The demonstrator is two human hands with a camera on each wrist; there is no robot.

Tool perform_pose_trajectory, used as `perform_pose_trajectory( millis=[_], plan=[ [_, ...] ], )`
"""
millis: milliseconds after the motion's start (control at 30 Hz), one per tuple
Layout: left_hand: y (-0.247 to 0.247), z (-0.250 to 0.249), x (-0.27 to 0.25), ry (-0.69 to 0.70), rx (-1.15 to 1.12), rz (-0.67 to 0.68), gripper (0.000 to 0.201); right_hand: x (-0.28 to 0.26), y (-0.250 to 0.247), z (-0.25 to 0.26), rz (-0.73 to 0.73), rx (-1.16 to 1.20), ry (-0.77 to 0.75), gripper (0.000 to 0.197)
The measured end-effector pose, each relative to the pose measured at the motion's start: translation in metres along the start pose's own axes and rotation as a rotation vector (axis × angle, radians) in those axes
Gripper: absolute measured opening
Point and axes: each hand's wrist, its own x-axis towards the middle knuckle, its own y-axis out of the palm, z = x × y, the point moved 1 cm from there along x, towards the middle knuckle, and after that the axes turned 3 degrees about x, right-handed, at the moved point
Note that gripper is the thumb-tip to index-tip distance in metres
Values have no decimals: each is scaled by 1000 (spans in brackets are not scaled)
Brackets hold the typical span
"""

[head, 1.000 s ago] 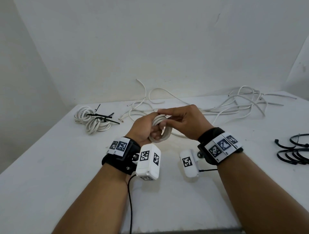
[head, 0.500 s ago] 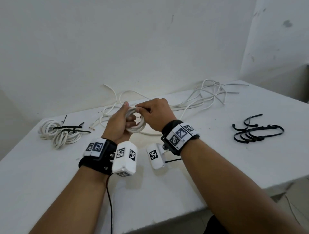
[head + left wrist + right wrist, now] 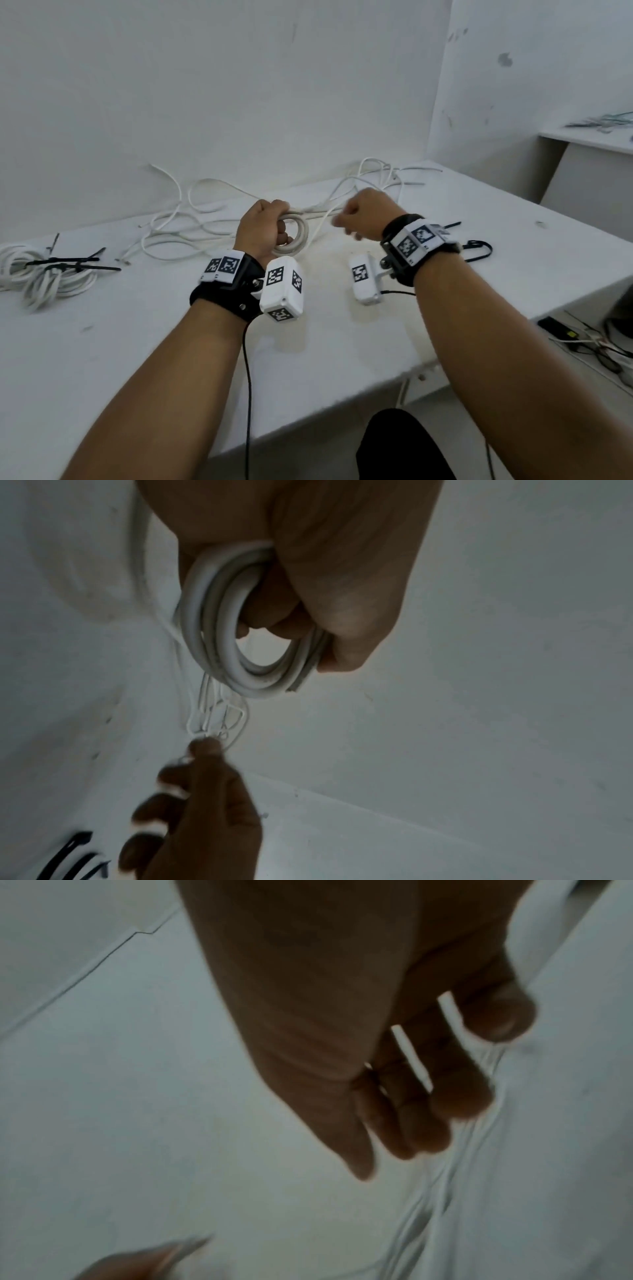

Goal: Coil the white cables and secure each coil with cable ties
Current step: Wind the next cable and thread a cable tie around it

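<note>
My left hand (image 3: 262,226) grips a small white cable coil (image 3: 297,233) just above the white table (image 3: 137,342). In the left wrist view the fingers (image 3: 325,561) curl through the coil (image 3: 219,642), whose turns lie tight together. My right hand (image 3: 363,212) hovers to the right of the coil, apart from it and blurred. Its fingers (image 3: 404,1110) hang loosely with nothing visible between them. Black cable ties (image 3: 476,246) lie on the table just beyond my right wrist, partly hidden by it.
Tied white coils (image 3: 44,277) with black ties (image 3: 68,265) lie at the far left. Loose white cables (image 3: 205,219) sprawl along the back wall and to the back right (image 3: 376,171). The table's right edge drops to a floor with wires (image 3: 589,342).
My right hand let go of the coil and moved to the right, away from it. The left hand keeps its grip on the coil. The head view swung right.
</note>
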Motion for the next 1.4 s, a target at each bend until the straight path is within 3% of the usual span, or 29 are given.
perform_pose_trajectory(
  millis=[100,200,267,400,533,600,833,1000,1167,1400],
  plan=[
    [16,8,-6,-29,-20,24,31,-4,-29,-55,-32,-294,281,43],
    [24,15,-13,-86,-69,58,25,-15,-41,-83,-15,-316,437,45],
    [27,16,-18,-107,-91,75,9,-18,-40,-92,0,-322,459,41],
    [25,10,-26,-110,-101,75,7,-18,-31,-97,-7,-365,463,32],
    [15,3,-32,-114,-120,37,30,-15,-30,-94,1,-386,455,25],
    [7,0,-33,-104,-97,14,33,-11,-33,-90,-27,-365,409,17],
    [-48,-5,-30,-55,-85,19,42,1,-28,-16,-261,-109,62,22],
    [-94,-8,-41,-31,-94,1,45,18,22,46,-158,94,-178,9],
    [-130,6,-43,-30,-159,-28,44,29,79,87,-83,182,-352,11],
    [-140,13,-46,-63,-151,-22,42,36,101,90,-56,312,-361,12]
  ],
)
